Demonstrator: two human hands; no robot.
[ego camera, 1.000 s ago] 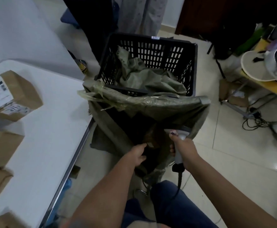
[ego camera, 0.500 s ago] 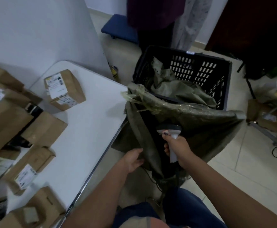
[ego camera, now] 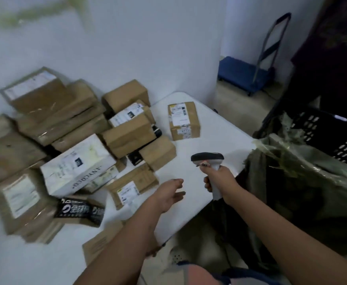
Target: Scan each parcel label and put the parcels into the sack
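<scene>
Left hand (ego camera: pixel 169 193) hangs empty, fingers loosely extended, above the white table (ego camera: pixel 215 138), just beside a labelled cardboard parcel (ego camera: pixel 132 187). Right hand (ego camera: pixel 220 177) grips the barcode scanner (ego camera: pixel 209 161) upright. Remaining parcels (ego camera: pixel 65 140) lie heaped on the table; the green sack (ego camera: pixel 296 182) stands off its edge, against a black crate (ego camera: pixel 333 136).

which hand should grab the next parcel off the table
Left. The left hand is empty, fingers relaxed, reaching over the table towards the labelled parcel. The right hand grips the scanner.
</scene>
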